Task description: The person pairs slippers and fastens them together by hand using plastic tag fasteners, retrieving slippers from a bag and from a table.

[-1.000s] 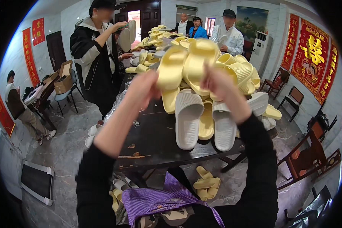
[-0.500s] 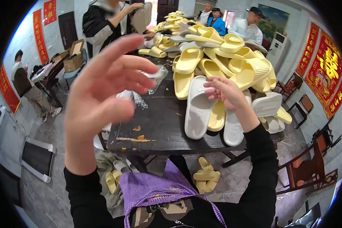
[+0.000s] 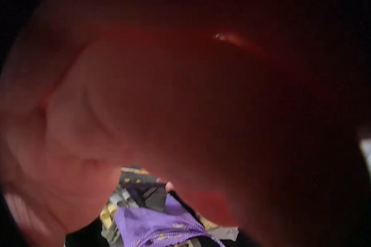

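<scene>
Reddish and close, a hand [image 3: 86, 119] now hides the slipper pile (finger spread, hold: I can't tell).

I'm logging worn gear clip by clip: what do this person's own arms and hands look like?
A bare hand, blurred by closeness, shows no glove or clear marking; I cannot tell which hand it is. No sleeve can be made out clearly. A purple apron is worn below.
</scene>
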Demonstrator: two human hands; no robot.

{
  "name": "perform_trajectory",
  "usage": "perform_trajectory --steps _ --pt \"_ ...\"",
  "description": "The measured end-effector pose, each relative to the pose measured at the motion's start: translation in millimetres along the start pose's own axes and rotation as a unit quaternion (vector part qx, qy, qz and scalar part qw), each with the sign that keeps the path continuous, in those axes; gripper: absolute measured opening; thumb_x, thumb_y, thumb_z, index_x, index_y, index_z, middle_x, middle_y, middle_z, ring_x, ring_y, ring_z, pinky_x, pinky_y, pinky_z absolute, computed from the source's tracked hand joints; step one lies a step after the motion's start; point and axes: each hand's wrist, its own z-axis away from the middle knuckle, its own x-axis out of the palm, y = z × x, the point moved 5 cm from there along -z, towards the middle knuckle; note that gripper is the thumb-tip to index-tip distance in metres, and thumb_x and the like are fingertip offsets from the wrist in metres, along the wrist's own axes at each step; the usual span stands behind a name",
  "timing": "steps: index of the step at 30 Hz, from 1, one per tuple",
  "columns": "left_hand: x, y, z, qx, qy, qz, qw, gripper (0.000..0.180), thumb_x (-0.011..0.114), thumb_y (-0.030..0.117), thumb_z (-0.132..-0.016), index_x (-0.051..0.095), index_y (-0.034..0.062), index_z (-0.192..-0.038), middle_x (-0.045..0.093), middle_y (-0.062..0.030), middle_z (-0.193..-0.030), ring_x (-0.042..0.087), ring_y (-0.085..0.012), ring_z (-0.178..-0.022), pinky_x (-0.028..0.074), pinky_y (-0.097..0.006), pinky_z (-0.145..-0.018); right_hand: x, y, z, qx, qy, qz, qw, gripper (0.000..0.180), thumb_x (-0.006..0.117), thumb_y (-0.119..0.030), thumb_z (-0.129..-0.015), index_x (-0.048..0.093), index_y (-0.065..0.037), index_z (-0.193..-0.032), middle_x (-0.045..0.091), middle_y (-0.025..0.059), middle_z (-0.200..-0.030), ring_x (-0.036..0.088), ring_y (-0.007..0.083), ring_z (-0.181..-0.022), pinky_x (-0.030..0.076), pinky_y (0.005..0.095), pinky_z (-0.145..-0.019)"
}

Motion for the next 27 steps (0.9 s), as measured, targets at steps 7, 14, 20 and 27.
perform_trajectory --steps 7,14,20,27 --pt "-15 9 -21 0.078 0.007 -0.050 0.996 0.064 0.047 0.028 -0.086 0.017 0.0038 -0.137 0.053 -0.0221 -0.106 0.057 -0.0227 -0.084 0.048 -0.035 -0.074 18 10 12 -0.010 -0.009 0.061 0.998 0.020 0.056 -0.009 -0.081 0.057 -0.002 -0.100 0.060 0.0096 -0.090 0.059 0.0195 -0.083 0.047 0.0298 -0.073" --pt "-31 121 115 -0.263 0.087 -0.170 0.946 0.056 0.042 0.023 -0.088 0.021 0.0057 -0.137 0.052 -0.0231 -0.106 0.057 -0.0232 -0.081 0.048 -0.036 -0.073 37 58 24 0.034 -0.028 0.044 0.998 0.020 0.057 -0.002 -0.077 0.058 0.000 -0.097 0.060 0.0134 -0.094 0.060 0.0247 -0.084 0.047 0.0303 -0.073" --pt "-65 209 256 -0.433 0.323 -0.281 0.793 0.036 0.041 0.009 -0.088 0.047 0.0016 -0.122 0.057 -0.0214 -0.100 0.058 -0.0245 -0.086 0.047 -0.033 -0.075 118 125 -20 0.079 -0.067 -0.062 0.993 0.019 0.050 0.004 -0.080 0.058 0.004 -0.097 0.062 0.0090 -0.089 0.060 0.0121 -0.075 0.047 0.0233 -0.066" --pt "-10 343 634 -0.810 0.425 -0.301 0.270 0.035 0.054 0.020 -0.083 0.054 0.0011 -0.112 0.062 -0.0067 -0.091 0.056 -0.0108 -0.078 0.044 -0.024 -0.068 266 216 -76 0.197 -0.194 -0.147 0.950 0.018 0.047 0.001 -0.083 0.058 0.004 -0.097 0.062 0.0087 -0.088 0.059 0.0131 -0.070 0.048 0.0236 -0.063"
